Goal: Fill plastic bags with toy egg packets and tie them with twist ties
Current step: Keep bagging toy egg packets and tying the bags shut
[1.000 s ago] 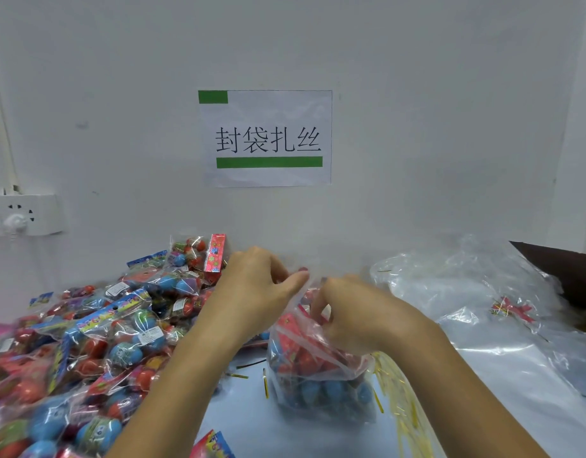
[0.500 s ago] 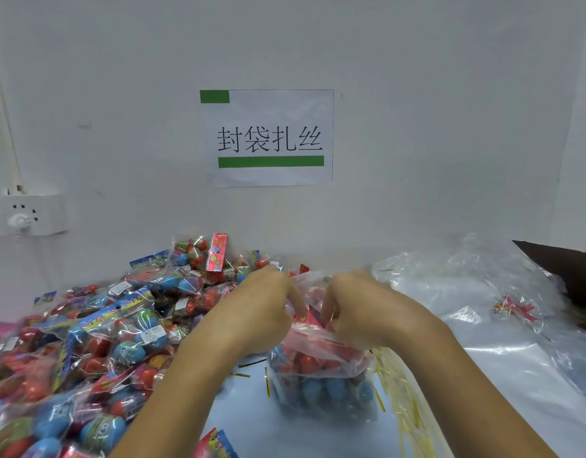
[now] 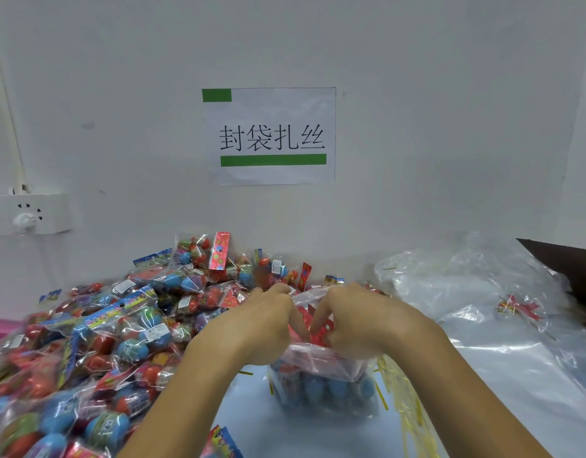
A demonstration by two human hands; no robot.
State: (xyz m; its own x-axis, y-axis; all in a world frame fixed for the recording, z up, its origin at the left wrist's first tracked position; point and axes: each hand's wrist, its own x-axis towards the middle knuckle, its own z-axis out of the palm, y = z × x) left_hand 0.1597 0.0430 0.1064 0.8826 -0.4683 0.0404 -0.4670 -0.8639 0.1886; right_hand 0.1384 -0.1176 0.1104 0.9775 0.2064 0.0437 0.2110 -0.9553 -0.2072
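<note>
A clear plastic bag stands on the table in front of me, filled with toy egg packets in blue and red. My left hand grips the bag's mouth on its left side, fingers curled over the rim. On the right side of the mouth my right hand grips the plastic, fingers tucked down into the opening. Yellow twist ties lie scattered just right of the bag.
A large heap of toy egg packets covers the table's left half. Empty clear bags lie piled at the right, a dark box corner beyond them. A wall socket and paper sign hang on the wall.
Both hands have moved down from above the bag and apart, and now hold its mouth lower and wider, pressing into the opening.
</note>
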